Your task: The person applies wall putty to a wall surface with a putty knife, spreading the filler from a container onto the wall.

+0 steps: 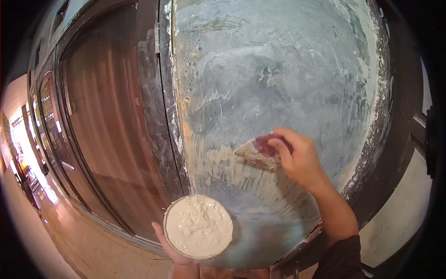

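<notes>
My right hand (301, 157) is closed around the dark red grip of a putty scraper (254, 152), its wide blade caked with pale filler. The blade lies against or very close to the grey wall (283, 83), beside streaks of cream filler (211, 160). Lower down, my left hand (173, 246) supports a round tub of creamy white filler (199, 223) from below and from its left side. The filler's surface is lumpy and wet, and nearly level with the rim. Most of the left hand's fingers are hidden under the tub.
Left of the wall stands a dark wooden frame (160, 102) smeared with white, next to a brown glazed panel (111, 121). A dark, flaking frame (383, 97) borders the wall on the right. Tiled floor (107, 242) runs along the lower left.
</notes>
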Tool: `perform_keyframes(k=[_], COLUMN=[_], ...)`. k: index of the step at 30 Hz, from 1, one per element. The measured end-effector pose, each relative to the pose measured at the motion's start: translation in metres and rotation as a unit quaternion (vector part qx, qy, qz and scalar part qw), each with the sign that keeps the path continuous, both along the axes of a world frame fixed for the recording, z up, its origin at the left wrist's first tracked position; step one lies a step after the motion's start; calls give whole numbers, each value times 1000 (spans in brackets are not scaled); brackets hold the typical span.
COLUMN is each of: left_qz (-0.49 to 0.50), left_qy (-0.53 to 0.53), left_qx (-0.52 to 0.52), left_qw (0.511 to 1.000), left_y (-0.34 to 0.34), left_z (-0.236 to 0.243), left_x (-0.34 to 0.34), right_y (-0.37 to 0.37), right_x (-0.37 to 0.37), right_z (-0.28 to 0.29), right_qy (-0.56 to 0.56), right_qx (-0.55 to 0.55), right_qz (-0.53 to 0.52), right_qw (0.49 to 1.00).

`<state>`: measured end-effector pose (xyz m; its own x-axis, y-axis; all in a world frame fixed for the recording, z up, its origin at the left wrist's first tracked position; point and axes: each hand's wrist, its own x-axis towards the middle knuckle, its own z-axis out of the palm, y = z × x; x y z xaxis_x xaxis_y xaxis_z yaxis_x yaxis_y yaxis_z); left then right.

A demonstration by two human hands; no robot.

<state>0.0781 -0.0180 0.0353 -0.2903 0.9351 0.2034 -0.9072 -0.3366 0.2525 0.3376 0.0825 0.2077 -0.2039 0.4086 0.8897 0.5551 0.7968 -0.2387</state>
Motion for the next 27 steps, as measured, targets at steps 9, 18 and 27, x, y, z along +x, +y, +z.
perform_keyframes(k=[9, 18, 27], left_qz=[2, -20, -13], left_qy=[38, 43, 59], left_qx=[28, 42, 40], left_qw=[999, 998, 997], left_y=[1, 1, -5], left_z=[19, 15, 17], left_x=[7, -2, -4], right_y=[-73, -70, -66], right_x=[-19, -23, -33], right_z=[-37, -51, -53], right_qy=[-317, -358, -339], right_qx=[227, 245, 232], right_qz=[49, 45, 34], right_qw=[920, 900, 911])
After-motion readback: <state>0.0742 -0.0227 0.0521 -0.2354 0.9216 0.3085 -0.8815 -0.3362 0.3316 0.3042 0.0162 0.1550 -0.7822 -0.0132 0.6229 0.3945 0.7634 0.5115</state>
